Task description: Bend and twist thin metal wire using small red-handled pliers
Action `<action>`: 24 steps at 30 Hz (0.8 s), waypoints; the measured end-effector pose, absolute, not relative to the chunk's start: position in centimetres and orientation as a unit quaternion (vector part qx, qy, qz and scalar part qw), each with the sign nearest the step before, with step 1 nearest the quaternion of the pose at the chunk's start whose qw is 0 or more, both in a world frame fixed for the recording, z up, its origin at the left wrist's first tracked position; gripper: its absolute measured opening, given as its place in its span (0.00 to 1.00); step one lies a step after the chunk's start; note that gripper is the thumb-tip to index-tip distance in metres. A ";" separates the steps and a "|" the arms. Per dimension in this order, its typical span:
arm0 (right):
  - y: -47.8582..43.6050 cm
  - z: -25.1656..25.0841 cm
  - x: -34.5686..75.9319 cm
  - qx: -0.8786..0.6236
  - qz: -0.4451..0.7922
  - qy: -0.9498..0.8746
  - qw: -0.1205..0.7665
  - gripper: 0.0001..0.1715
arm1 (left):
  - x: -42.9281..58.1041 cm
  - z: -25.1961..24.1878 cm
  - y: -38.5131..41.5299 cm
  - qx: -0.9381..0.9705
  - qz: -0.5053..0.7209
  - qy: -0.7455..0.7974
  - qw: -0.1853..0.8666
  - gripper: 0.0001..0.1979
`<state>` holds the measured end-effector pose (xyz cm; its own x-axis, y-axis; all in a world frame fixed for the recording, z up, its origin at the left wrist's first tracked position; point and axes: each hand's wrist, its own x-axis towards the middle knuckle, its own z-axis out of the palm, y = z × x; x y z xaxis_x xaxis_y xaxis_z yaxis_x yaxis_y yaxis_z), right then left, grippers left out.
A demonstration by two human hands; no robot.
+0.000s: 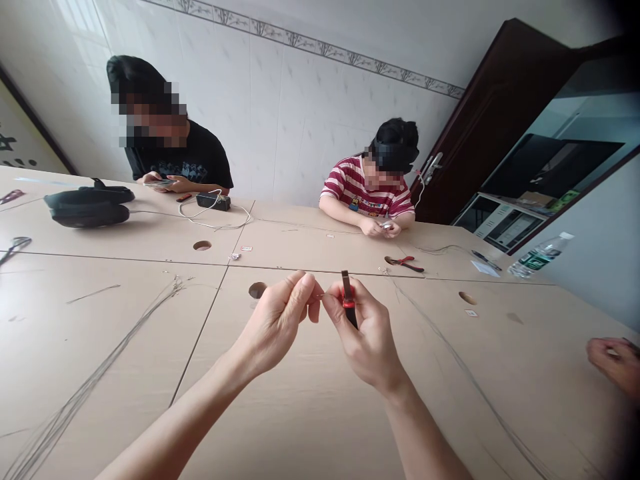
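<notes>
While the left hand [278, 321] pinches a thin wire [321, 295] between thumb and forefinger, the right hand [369, 339] grips a red-and-black tool [348, 301] upright, both raised just above the worktop [300, 420], fingertips nearly meeting.

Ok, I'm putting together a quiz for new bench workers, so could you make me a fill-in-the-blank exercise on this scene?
1. The right hand holds a small black-and-___ tool.
2. The left hand pinches a thin ___ right beside that tool.
3. Across the table, one person wears a red-and-white ___ shirt.
Missing words: red; wire; striped.
</notes>
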<state>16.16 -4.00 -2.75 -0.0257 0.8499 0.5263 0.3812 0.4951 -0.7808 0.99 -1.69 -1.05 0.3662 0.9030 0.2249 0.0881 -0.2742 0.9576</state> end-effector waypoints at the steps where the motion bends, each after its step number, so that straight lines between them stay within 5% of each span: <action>1: -4.0 -2.8 16.2 -0.454 0.217 -0.683 0.529 0.10 | 1.0 -1.0 -1.7 0.671 0.423 0.369 0.484 0.22; 24: -3.6 -3.2 15.9 -0.463 0.180 -0.692 0.524 0.09 | 1.0 -0.3 -1.4 0.594 0.414 0.372 0.581 0.08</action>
<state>15.89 -3.64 -3.16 -0.0219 0.8288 0.5591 0.4523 0.5069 -0.7338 0.99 -1.44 -0.32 0.3801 0.9231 0.0593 -0.0399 -0.0477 0.9981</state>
